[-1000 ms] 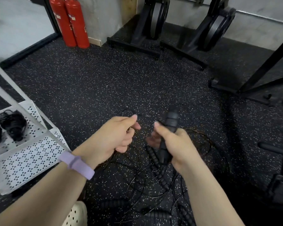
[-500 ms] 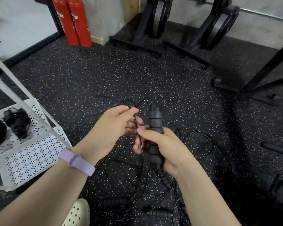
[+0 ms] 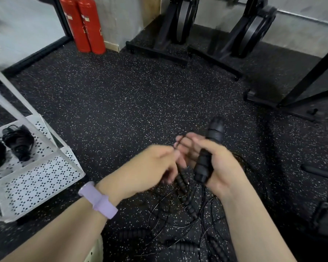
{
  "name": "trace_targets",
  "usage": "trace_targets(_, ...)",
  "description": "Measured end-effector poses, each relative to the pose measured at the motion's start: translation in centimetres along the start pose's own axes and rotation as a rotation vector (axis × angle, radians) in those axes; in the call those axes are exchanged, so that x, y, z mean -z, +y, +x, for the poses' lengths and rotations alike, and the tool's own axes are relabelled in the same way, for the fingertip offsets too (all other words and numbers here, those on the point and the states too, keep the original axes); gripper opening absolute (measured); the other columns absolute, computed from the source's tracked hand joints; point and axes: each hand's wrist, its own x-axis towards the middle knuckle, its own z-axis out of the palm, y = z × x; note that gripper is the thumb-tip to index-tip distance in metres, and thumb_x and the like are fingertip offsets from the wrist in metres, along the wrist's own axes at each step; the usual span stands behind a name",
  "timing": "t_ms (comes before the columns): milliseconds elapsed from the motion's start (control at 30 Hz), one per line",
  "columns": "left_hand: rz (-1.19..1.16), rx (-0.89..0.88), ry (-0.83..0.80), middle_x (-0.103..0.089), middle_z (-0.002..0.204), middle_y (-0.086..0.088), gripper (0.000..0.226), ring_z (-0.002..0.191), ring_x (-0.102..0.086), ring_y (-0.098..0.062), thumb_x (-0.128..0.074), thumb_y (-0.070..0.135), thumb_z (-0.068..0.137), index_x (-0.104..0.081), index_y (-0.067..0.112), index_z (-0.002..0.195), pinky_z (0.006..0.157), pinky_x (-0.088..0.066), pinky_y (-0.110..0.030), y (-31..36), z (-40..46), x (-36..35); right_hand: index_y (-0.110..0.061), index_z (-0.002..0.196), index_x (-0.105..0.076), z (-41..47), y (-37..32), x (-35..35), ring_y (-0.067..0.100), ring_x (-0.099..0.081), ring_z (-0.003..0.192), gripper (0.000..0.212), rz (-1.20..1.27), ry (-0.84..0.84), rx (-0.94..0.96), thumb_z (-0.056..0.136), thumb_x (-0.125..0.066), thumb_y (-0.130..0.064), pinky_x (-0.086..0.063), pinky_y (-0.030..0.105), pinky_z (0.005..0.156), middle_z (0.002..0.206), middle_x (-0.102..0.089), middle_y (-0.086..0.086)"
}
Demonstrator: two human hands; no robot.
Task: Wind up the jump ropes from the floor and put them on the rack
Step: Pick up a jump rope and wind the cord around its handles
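Note:
My right hand (image 3: 214,163) grips the black ribbed handles (image 3: 209,148) of a jump rope, held upright over the floor. My left hand (image 3: 150,167), blurred by motion, pinches the thin black cord (image 3: 178,142) just left of the handles. Below my hands a tangle of loose ropes (image 3: 189,214) with more ribbed handles lies on the speckled floor. At the left stands the white perforated rack (image 3: 38,178), and two wound-up ropes (image 3: 17,142) rest on its shelf.
Two red fire extinguishers (image 3: 83,25) stand at the back left by a wall. Black exercise machines (image 3: 178,31) line the back, and a black stand (image 3: 292,99) sits at the right. More dark equipment (image 3: 326,214) crowds the right edge. A pale shoe (image 3: 95,252) shows at the bottom.
My right hand has carried the handles to the right and tilted them. My left hand has swung down and right with the cord, close under the handles.

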Motion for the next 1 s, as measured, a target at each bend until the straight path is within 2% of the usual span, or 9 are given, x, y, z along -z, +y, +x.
trace_targets(100,-0.471,-0.043,0.253,-0.055,0.065,-0.001,0.038,0.059,-0.048,-0.016,-0.045,0.036,0.108,-0.074,0.014,0.099,0.058,-0.043,-0.030,0.1,0.7,1.0,0.004,0.131,-0.059,-0.6,0.8,-0.9,0.036,-0.072,0.109,0.046,-0.177,-0.134,-0.111,0.087,-0.067,-0.004,-0.053,0.051,0.106,0.118,-0.075,0.021)
trace_targets(267,-0.776,-0.075,0.380,-0.053,0.074,0.000,0.036,0.068,-0.049,-0.012,-0.045,0.030,0.108,-0.071,0.005,0.109,0.068,-0.047,-0.030,-0.3,1.2,2.0,-0.005,0.129,-0.062,-0.8,2.0,-2.1,0.028,-0.074,0.111,0.033,-0.482,-0.249,-0.153,0.096,-0.064,-0.003,-0.047,0.047,0.112,0.114,-0.077,0.013)
trace_targets(500,-1.083,-0.103,0.343,-0.064,0.098,-0.006,0.028,0.089,-0.059,-0.020,-0.045,0.018,0.106,-0.068,0.006,0.118,0.091,-0.055,-0.049,0.2,1.1,2.1,-0.005,0.101,-0.070,-0.8,3.6,-3.4,0.024,-0.070,0.089,0.021,-0.554,-0.225,-0.070,0.084,-0.080,-0.015,-0.056,0.035,0.089,0.102,-0.077,0.020)
trace_targets(533,-1.091,-0.102,0.328,-0.064,0.100,-0.008,0.029,0.087,-0.059,-0.020,-0.044,0.016,0.106,-0.065,0.004,0.122,0.084,-0.057,-0.046,0.4,1.0,2.1,-0.004,0.099,-0.068,-0.8,3.7,-3.6,0.022,-0.070,0.085,0.014,-0.539,-0.241,-0.054,0.089,-0.077,-0.009,-0.057,0.032,0.082,0.095,-0.076,0.019)
trace_targets(600,-0.918,-0.080,0.328,-0.067,0.106,-0.013,0.031,0.080,-0.062,-0.021,-0.040,0.020,0.108,-0.062,0.007,0.127,0.064,-0.055,-0.037,0.1,0.9,2.2,-0.003,0.099,-0.064,-1.0,3.4,-3.9,0.021,-0.073,0.079,0.006,-0.467,-0.227,-0.021,0.095,-0.069,-0.003,-0.056,0.028,0.069,0.090,-0.077,0.016)
trace_targets(667,-0.521,-0.061,0.318,-0.072,0.104,-0.012,0.034,0.087,-0.065,-0.025,-0.040,0.035,0.110,-0.067,0.017,0.120,0.078,-0.056,-0.043,-0.9,1.0,2.3,-0.005,0.098,-0.065,-1.1,2.7,-4.0,0.020,-0.074,0.076,0.004,-0.339,-0.166,0.025,0.095,-0.067,-0.003,-0.057,0.026,0.061,0.089,-0.077,0.015)
trace_targets(733,-0.288,-0.018,0.134,-0.075,0.101,-0.006,0.048,0.096,-0.070,-0.025,-0.038,0.056,0.106,-0.069,0.022,0.119,0.099,-0.052,-0.051,-1.6,0.8,2.0,-0.005,0.101,-0.065,-1.2,1.5,-3.7,0.017,-0.072,0.070,0.009,-0.170,-0.088,0.059,0.093,-0.069,-0.006,-0.058,0.027,0.062,0.087,-0.077,0.012)
trace_targets(867,-0.148,0.193,-0.297,-0.078,0.105,-0.008,0.084,0.104,-0.073,-0.028,-0.023,0.077,0.088,-0.067,0.013,0.119,0.099,-0.055,-0.044,-1.0,0.1,1.2,-0.008,0.104,-0.065,-1.2,-0.5,-2.0,0.015,-0.068,0.077,0.021,0.106,0.034,0.150,0.084,-0.071,-0.012,-0.056,0.026,0.066,0.095,-0.078,0.009)
trace_targets(1000,0.197,0.204,-0.263,-0.069,0.077,-0.004,0.069,0.074,-0.065,-0.014,-0.029,0.069,0.094,-0.067,0.012,0.095,0.089,-0.045,-0.026,-1.0,0.2,1.8,-0.006,0.120,-0.063,-0.8,-1.5,0.2,0.021,-0.071,0.096,0.027,0.164,0.101,0.195,0.095,-0.066,-0.015,-0.057,0.026,0.071,0.111,-0.077,0.011)
